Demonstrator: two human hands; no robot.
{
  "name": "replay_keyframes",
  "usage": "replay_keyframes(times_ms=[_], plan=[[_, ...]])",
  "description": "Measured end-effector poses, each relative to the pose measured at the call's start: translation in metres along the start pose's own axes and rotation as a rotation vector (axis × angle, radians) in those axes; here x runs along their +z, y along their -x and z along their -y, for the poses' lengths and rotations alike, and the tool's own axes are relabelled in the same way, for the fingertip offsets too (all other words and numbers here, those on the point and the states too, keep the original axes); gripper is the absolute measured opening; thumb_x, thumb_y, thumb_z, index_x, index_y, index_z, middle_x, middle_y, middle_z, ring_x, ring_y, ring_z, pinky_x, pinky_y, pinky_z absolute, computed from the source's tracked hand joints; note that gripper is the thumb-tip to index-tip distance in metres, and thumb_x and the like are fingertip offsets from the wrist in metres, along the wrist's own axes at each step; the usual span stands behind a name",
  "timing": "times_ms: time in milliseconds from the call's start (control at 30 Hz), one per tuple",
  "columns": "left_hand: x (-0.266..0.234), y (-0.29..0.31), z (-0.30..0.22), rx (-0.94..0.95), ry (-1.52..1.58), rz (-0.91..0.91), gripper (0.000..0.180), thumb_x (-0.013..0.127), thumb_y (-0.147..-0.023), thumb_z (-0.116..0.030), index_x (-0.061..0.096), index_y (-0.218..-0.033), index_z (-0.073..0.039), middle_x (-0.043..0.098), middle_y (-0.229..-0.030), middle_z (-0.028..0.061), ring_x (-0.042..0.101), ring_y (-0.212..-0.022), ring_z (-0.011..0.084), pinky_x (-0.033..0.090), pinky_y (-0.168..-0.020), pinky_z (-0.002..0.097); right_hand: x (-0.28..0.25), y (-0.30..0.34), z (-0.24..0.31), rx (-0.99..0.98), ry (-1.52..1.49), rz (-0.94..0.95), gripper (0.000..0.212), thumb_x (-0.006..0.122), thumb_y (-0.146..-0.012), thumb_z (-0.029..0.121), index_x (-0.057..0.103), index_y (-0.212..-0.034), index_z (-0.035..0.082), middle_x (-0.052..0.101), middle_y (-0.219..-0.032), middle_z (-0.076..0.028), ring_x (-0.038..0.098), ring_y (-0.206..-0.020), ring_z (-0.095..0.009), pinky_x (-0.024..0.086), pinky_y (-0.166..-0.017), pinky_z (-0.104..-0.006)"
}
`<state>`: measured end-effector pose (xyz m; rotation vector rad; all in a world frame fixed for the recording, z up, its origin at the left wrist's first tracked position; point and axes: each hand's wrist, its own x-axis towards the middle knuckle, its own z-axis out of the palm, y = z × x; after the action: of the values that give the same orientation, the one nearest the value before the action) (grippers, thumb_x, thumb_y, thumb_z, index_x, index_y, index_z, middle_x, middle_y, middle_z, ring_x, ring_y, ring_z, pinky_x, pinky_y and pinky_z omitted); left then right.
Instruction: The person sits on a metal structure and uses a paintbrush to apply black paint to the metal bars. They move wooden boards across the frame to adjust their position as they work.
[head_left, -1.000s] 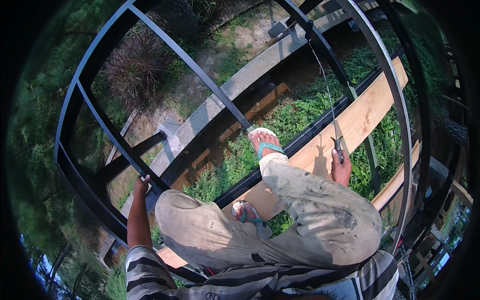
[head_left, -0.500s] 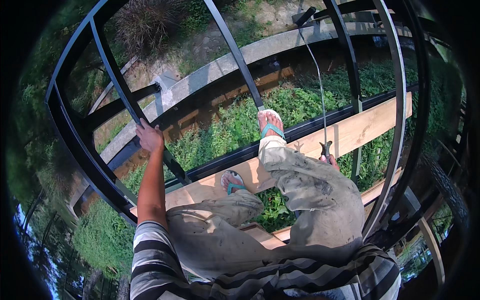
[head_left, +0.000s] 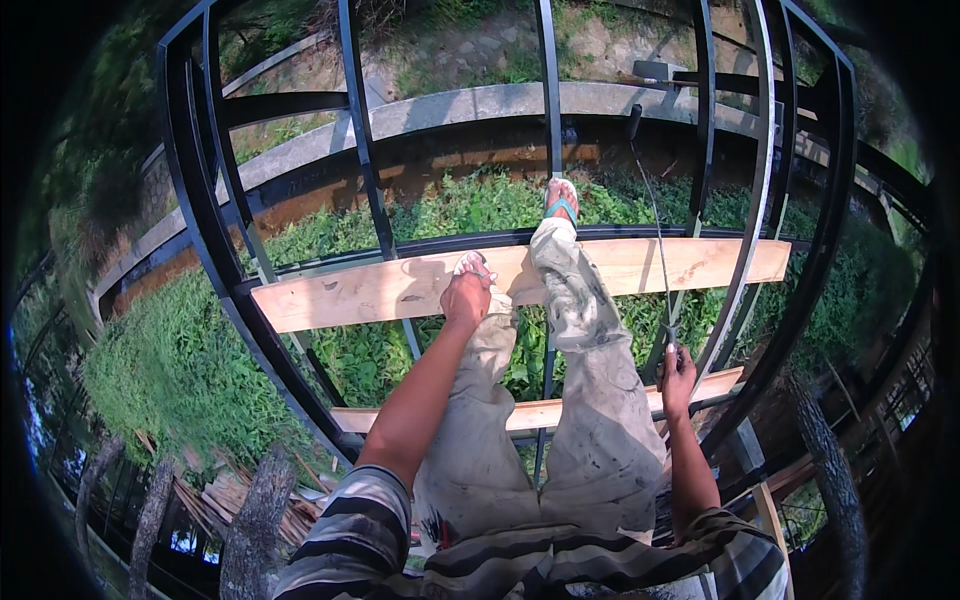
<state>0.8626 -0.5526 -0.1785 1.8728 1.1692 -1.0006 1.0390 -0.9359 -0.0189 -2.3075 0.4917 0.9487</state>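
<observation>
Two pale wooden planks cross the black metal frame (head_left: pixel 215 250) beneath me, the upper plank (head_left: pixel 400 285) long and light, the lower plank (head_left: pixel 545 412) nearer my seat. My left hand (head_left: pixel 467 297) rests on my left knee over the upper plank, fingers curled down; I cannot tell whether they hold anything. My right hand (head_left: pixel 678 368) is closed around the end of a thin metal rod (head_left: pixel 650 215), which runs up and away to a dark head near the grey concrete curb (head_left: pixel 450 105). My right foot in a blue sandal (head_left: pixel 561 203) sits on a black bar. Green plants lie far below. No packages, labels or signs show.
</observation>
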Motion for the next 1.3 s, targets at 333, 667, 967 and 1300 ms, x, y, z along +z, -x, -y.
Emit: replay_keyframes(times_ms=[333,667,967,1300], plan=[[-0.019,0.211,0.065,0.062,0.156,0.238,0.049,0.06,-0.098,-0.044,0.056,-0.133,-0.01,0.062,-0.136,0.017,0.059,-0.124,0.0388,0.048,-0.103,0.051,-0.015,0.061,0.07,-0.291,0.44,0.15,0.047,0.068,-0.097,0.035,0.058,-0.118,-0.006,0.066,-0.078,-0.02,0.063,-0.07,-0.027,0.051,-0.069,-0.0405],[0.025,0.255,-0.004,-0.038,0.032,0.154,0.045,0.062,-0.092,-0.037,0.062,-0.127,-0.007,0.061,-0.133,0.0152,0.057,-0.125,0.0377,0.049,-0.104,0.0502,0.019,0.1,0.02,-0.006,0.864,0.235,0.048,0.064,-0.096,0.041,0.064,-0.118,-0.002,0.071,-0.101,-0.032,0.069,-0.1,-0.049,0.053,-0.091,-0.0557],[0.039,0.259,-0.02,-0.1,0.051,0.103,0.043,0.063,-0.091,-0.033,0.065,-0.125,-0.007,0.063,-0.133,0.0146,0.058,-0.124,0.0367,0.049,-0.104,0.0485,0.013,0.082,-0.001,0.014,0.808,0.227,0.05,0.057,-0.099,0.045,0.064,-0.127,0.004,0.071,-0.096,-0.032,0.068,-0.095,-0.051,0.053,-0.088,-0.057],[0.035,0.254,-0.047,-0.161,-0.089,0.133,0.046,0.062,-0.09,-0.034,0.065,-0.128,-0.008,0.064,-0.132,0.0153,0.06,-0.123,0.0376,0.05,-0.102,0.0496,0.05,0.018,0.007,-0.129,0.709,0.119,0.048,0.054,-0.101,0.043,0.064,-0.131,0.007,0.073,-0.095,-0.03,0.071,-0.091,-0.047,0.056,-0.084,-0.0555]])
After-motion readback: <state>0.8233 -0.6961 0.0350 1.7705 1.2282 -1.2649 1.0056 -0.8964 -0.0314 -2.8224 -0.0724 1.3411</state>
